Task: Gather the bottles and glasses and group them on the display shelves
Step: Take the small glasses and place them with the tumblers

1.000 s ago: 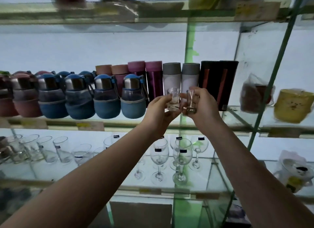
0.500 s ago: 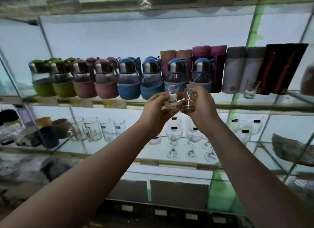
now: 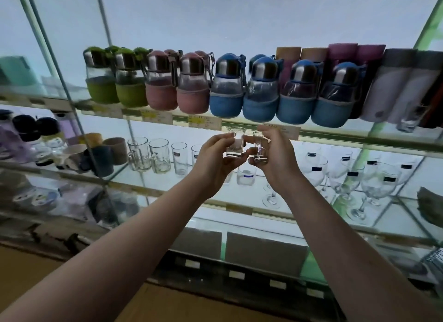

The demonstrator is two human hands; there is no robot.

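My left hand (image 3: 217, 161) pinches a small clear shot glass (image 3: 236, 143), and my right hand (image 3: 275, 158) pinches a second shot glass (image 3: 260, 146) right beside it. Both glasses are upright in the air, in front of the edge of the bottle shelf (image 3: 239, 125). That shelf carries a row of green, pink and blue sleeved bottles (image 3: 227, 91), with tall flasks (image 3: 393, 86) to the right. On the shelf below stand tumblers (image 3: 159, 156) at the left and wine glasses (image 3: 345, 178) at the right.
Dark mugs and cups (image 3: 100, 156) fill the left compartment behind a metal upright (image 3: 79, 120). A small labelled glass (image 3: 247, 175) stands just below my hands. Another lone glass (image 3: 410, 122) sits on the bottle shelf at the far right. Wooden floor lies underneath.
The view has swung left and down along the shelves. Both hands, still holding the shot glasses together, have dropped from the flask row to below the bottle shelf's edge.
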